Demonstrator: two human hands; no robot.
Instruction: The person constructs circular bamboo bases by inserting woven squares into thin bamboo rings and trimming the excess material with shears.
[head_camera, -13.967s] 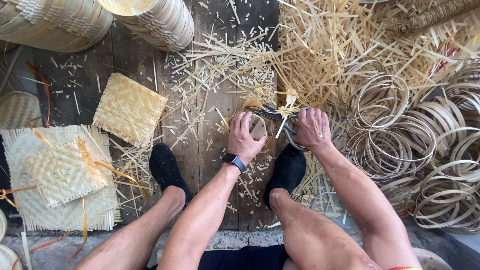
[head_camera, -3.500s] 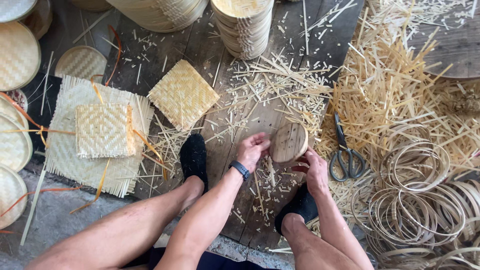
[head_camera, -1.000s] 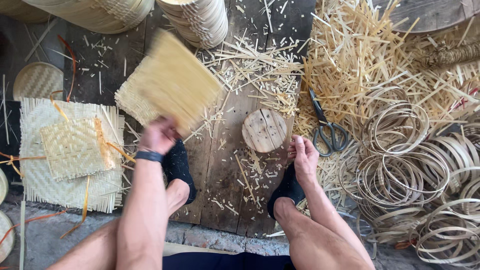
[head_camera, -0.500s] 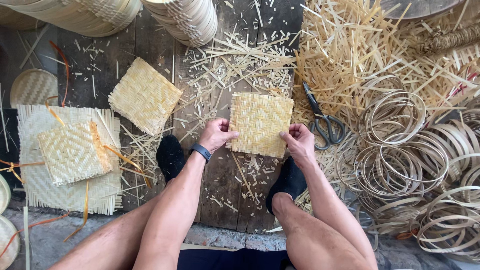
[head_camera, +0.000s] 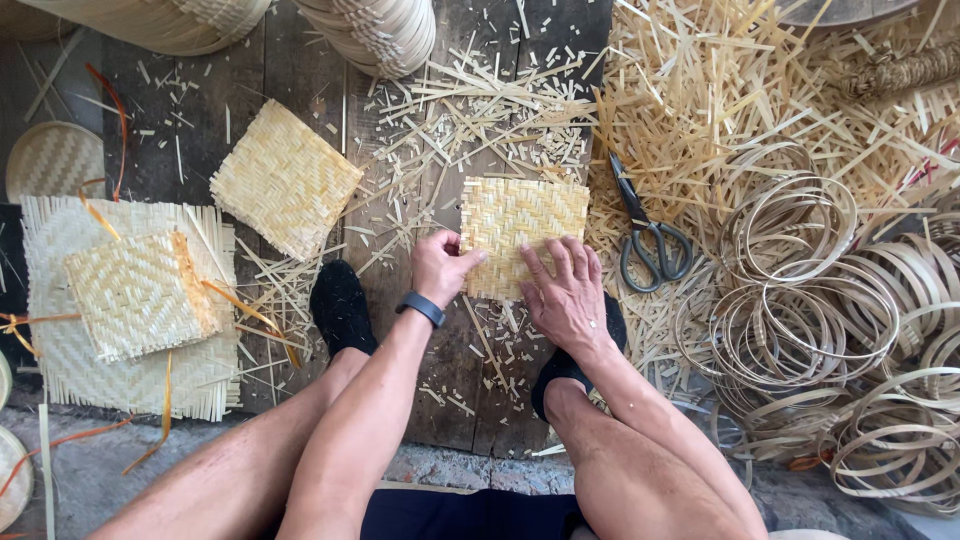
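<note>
- fingers of our right hand lie spread flat on the woven mat, pressing its lower right edge.
- our left hand is curled, pinching the mat's lower left edge.
- the mat lies on the dark wooden boards between our feet, scissors just beside it.
- we'd judge it best to press evenly and keep the mat square, clear of loose strips.

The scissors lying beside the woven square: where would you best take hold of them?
By the looped handles, coming from the side nearest the person. The scissors lie flat with closed blades pointing away into the straw strips, and the handles sit close to the right hand.
</note>
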